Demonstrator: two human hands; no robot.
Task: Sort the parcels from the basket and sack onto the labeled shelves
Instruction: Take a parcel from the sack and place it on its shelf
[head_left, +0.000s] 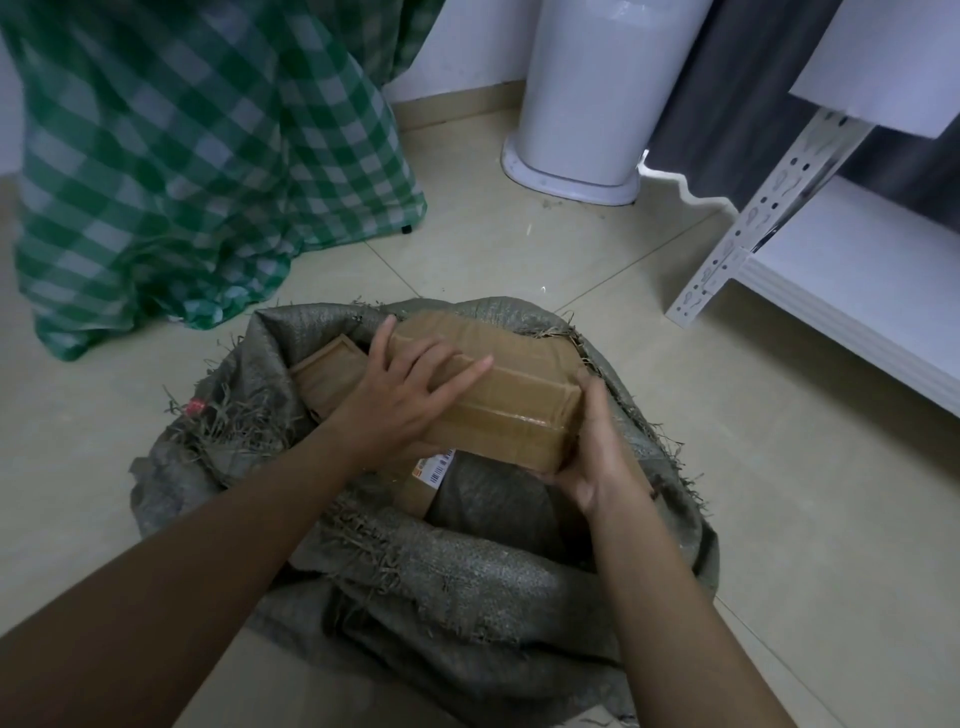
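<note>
A grey-green woven sack (467, 587) lies open on the floor. A brown taped cardboard parcel (514, 384) sits at its mouth. My left hand (405, 395) lies on the parcel's top left side, fingers spread and fairly straight. My right hand (592, 457) grips the parcel's near right corner, thumb up its end face. A second brown parcel (327, 379) lies behind and left of it inside the sack. Under the held parcel, another parcel with a barcode label (436, 467) shows partly.
A white metal shelf rack (810, 291) stands at the right, its lowest shelf near the floor. A white cylindrical bin (587, 104) stands at the back. Green checked cloth (197, 156) hangs to the floor at the left. The floor is beige tile.
</note>
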